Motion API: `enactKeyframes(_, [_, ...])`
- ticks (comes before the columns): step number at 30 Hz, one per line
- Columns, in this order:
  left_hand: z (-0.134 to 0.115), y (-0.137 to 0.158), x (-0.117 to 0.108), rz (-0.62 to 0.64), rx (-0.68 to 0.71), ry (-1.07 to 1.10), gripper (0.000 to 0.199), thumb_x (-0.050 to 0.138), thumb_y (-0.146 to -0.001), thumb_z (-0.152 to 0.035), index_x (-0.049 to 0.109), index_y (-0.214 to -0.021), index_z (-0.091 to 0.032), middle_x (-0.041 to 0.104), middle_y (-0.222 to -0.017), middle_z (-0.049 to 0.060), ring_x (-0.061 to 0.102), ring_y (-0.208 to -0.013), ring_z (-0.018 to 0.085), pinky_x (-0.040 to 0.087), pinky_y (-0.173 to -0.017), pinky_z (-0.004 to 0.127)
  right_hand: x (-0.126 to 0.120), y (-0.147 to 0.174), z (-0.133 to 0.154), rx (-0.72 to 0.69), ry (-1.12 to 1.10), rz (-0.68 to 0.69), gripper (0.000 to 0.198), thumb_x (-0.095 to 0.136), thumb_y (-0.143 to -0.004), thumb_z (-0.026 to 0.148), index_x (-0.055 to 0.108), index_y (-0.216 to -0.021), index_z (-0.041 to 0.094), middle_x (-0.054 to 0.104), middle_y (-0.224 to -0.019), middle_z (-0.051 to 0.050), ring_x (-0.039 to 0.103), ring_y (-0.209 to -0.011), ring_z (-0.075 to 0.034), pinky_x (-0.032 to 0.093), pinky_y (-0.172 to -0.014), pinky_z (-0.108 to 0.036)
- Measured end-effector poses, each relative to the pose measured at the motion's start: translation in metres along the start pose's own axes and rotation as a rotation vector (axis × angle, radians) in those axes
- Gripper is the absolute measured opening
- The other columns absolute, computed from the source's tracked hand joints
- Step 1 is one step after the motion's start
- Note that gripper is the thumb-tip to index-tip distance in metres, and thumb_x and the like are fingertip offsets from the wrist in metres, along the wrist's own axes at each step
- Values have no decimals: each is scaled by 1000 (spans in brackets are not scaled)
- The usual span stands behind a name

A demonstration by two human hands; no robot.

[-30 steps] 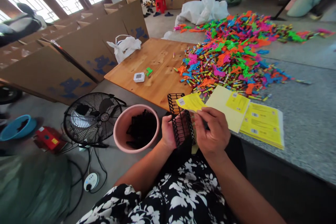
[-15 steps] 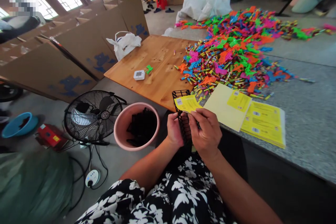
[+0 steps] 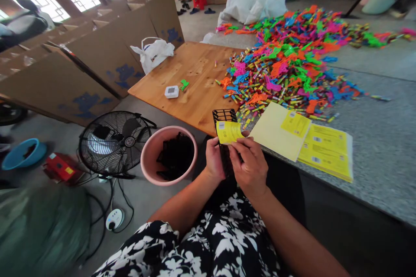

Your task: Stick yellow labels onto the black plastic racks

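Note:
My left hand (image 3: 215, 159) is closed around the side of a black plastic grid basket (image 3: 225, 115), held upright over my lap. Across the basket's front lies a yellow printed sticker (image 3: 229, 131) with a barcode in its corner. The fingers of my right hand (image 3: 249, 162) grip the sticker's lower right edge, and its thumb is near the basket. On the stone slab to the right are a backing sheet (image 3: 273, 132) with one sticker left on it and a stack of yellow sticker sheets (image 3: 326, 151).
Colourful toy guns and small tubes form a heap (image 3: 286, 65) on the slab and the wooden table (image 3: 195, 65). A white timer (image 3: 171, 91) sits on the table. At left stand a pink tub (image 3: 146, 169) of black baskets, a floor fan (image 3: 113, 143) and cardboard boxes (image 3: 104, 47).
The yellow sticker has come down flatter against the basket's front. My right hand has shifted slightly left and its fingers have moved along the sticker's edge. My left hand keeps its hold.

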State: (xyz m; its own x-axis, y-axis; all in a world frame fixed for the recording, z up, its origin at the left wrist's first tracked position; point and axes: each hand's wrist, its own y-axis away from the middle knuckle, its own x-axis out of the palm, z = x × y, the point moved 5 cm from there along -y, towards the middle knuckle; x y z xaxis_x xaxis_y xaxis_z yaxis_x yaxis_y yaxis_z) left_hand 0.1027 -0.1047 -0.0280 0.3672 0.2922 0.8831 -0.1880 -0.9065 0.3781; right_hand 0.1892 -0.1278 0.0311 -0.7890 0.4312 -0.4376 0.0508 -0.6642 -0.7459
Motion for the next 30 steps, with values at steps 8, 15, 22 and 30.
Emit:
enactKeyframes(8, [-3, 1, 2, -51, 3, -42, 56, 48, -90, -45, 73, -124, -8, 78, -114, 14, 69, -122, 34, 49, -110, 41, 5, 8, 0, 29, -10, 107, 16, 62, -100, 18, 72, -112, 18, 70, -113, -12, 70, -108, -23, 60, -100, -41])
enactKeyframes(15, [-7, -3, 2, -49, 13, -71, 57, 45, -94, -47, 72, -125, -8, 79, -110, 14, 71, -119, 32, 49, -109, 40, 4, 6, 0, 21, 6, 133, 17, 61, -100, 18, 72, -113, 18, 71, -115, -12, 69, -110, -24, 58, -103, -43])
enactKeyframes(22, [-9, -5, 0, -20, -8, -72, 58, 44, -95, -49, 72, -127, -9, 79, -112, 14, 71, -119, 32, 50, -109, 40, 2, 5, -2, 4, -34, 101, 18, 63, -99, 15, 71, -115, 18, 72, -112, -12, 70, -109, -23, 59, -102, -43])
enactKeyframes(30, [-6, -6, -1, -19, -41, -77, 60, 47, -93, -52, 71, -127, -9, 78, -115, 15, 71, -119, 32, 49, -110, 40, 0, 5, -3, -15, -44, 55, 20, 65, -97, 13, 72, -115, 19, 72, -112, -12, 69, -116, -25, 58, -105, -45])
